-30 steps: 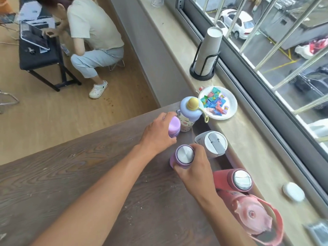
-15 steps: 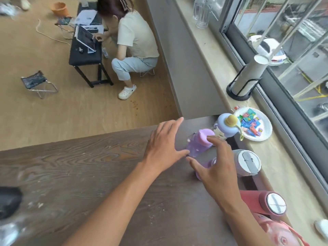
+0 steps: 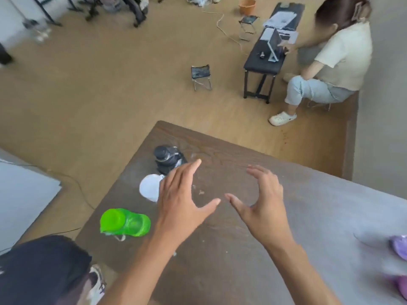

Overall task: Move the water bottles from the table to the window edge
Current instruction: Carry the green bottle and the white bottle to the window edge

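Three bottles stand near the left edge of the brown wooden table (image 3: pixel 308 216): a black bottle (image 3: pixel 167 159) farthest, a white-lidded bottle (image 3: pixel 149 187) in the middle and a bright green bottle (image 3: pixel 124 222) nearest. My left hand (image 3: pixel 182 201) hovers open just right of the white one, partly covering it. Beside it my right hand (image 3: pixel 262 205) is open and curved over bare table. Two purple bottles (image 3: pixel 399 247) show at the right edge of the view. The window edge is out of view.
A person's dark-haired head (image 3: pixel 41 269) is close at the bottom left. Another person (image 3: pixel 330 62) crouches by a black bench (image 3: pixel 266 58) at the far right. A small folding stool (image 3: pixel 200 76) stands on the wooden floor.
The view has swung left, away from the window ledge. Both hands have let go of the purple bottles and moved left across the table toward the black, white and green bottles.
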